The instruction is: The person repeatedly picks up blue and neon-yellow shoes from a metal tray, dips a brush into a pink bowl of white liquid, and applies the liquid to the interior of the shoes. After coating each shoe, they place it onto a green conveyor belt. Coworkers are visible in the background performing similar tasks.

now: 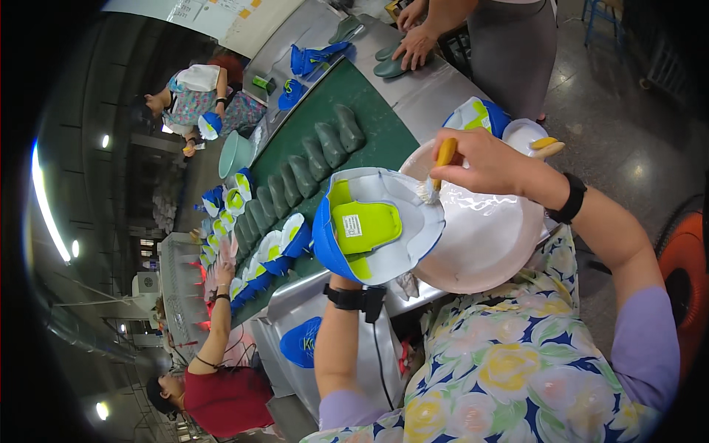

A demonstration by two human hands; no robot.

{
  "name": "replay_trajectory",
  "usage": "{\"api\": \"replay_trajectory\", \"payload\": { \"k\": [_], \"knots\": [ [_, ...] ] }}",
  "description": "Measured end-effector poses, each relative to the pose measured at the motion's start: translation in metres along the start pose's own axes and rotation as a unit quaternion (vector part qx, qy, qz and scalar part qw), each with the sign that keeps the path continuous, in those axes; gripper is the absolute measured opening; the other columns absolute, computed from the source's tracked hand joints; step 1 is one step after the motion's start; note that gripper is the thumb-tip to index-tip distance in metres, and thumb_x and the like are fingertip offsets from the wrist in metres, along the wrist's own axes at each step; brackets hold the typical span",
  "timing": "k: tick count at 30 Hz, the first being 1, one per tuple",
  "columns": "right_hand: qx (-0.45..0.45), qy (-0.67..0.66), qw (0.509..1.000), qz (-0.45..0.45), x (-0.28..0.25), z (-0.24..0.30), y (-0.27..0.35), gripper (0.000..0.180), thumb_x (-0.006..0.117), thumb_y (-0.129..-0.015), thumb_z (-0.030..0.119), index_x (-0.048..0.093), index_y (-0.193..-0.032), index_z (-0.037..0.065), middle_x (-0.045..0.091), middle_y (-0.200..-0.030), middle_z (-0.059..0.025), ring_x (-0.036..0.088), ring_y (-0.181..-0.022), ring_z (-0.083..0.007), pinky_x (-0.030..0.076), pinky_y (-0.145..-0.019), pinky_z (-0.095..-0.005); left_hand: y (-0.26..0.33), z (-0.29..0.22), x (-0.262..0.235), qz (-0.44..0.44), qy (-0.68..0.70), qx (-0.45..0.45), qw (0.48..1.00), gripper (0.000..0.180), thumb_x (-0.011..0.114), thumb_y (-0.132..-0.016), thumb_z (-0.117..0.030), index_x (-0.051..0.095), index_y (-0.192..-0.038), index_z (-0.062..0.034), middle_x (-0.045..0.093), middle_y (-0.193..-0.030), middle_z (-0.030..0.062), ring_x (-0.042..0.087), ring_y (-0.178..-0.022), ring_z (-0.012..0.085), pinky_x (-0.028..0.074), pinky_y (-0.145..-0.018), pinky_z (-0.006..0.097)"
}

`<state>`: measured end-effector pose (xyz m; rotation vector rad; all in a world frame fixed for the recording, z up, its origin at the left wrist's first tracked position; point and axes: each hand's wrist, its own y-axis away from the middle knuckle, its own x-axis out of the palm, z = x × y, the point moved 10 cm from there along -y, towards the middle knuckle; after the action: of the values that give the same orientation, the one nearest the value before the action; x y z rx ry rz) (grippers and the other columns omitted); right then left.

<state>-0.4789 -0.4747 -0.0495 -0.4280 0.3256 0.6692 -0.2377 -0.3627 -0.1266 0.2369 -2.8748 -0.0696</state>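
Hands: left hand point(341, 279), mostly hidden beneath, props up a blue, grey and lime shoe upper point(373, 225), inner side tilted up, apparently to present it for brushing; its grip cannot be told. Right hand point(480, 161) closed around a yellow-handled brush point(440, 166), bristles touching the upper's edge above a white basin point(487, 236). Beyond: green conveyor belt point(369, 125) carrying dark lasts point(325, 148) and more uppers; other workers alongside.

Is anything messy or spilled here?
Nothing looks spilled. The white glue stays inside the bowl, the right hand holds the brush over the shoe upper, and the left hand is hidden beneath it.
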Motion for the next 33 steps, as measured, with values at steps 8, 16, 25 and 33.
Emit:
{"api": "replay_trajectory", "payload": {
  "k": [8,16,25,33],
  "knots": [
    [0.183,-0.168,0.966,-0.071,0.029,-0.063,0.022,0.032,0.069,-0.089,0.022,0.061,-0.104,-0.005,0.067,-0.083,-0.0095,0.065,-0.068,-0.0114,0.053,-0.060,-0.0231,-0.005,0.026,-0.002,-0.076,0.051,0.028,0.995,0.036,0.057,-0.095,-0.015,0.054,-0.130,-0.0047,0.064,-0.120,0.0131,0.065,-0.108,0.0289,0.054,-0.090,0.043],
    [0.209,-0.297,0.929,-0.068,0.052,-0.064,0.035,0.029,0.068,-0.089,0.022,0.060,-0.099,-0.005,0.066,-0.083,-0.0097,0.065,-0.065,-0.0110,0.054,-0.058,-0.0221,-0.007,0.028,-0.023,-0.144,0.064,0.068,0.985,0.037,0.057,-0.096,-0.017,0.054,-0.131,-0.0051,0.063,-0.122,0.0132,0.064,-0.109,0.0288,0.054,-0.091,0.044],
    [0.133,-0.311,0.939,-0.065,0.037,-0.033,0.034,0.024,0.069,-0.088,0.016,0.060,-0.098,-0.004,0.067,-0.083,-0.0097,0.065,-0.069,-0.0129,0.053,-0.065,-0.0243,-0.002,0.022,-0.061,-0.200,0.040,0.074,0.976,0.038,0.056,-0.098,-0.020,0.053,-0.132,-0.0056,0.062,-0.125,0.0134,0.064,-0.110,0.0287,0.054,-0.091,0.044],
    [-0.162,-0.122,0.975,-0.087,-0.011,0.032,0.033,0.018,0.071,-0.086,0.005,0.061,-0.101,0.004,0.067,-0.098,-0.0100,0.067,-0.090,-0.0213,0.052,-0.078,-0.0309,0.008,0.051,-0.004,-0.025,0.118,-0.130,0.984,0.039,0.055,-0.098,-0.023,0.052,-0.134,-0.0061,0.062,-0.126,0.0135,0.064,-0.110,0.0287,0.054,-0.092,0.045]
  ]
}}
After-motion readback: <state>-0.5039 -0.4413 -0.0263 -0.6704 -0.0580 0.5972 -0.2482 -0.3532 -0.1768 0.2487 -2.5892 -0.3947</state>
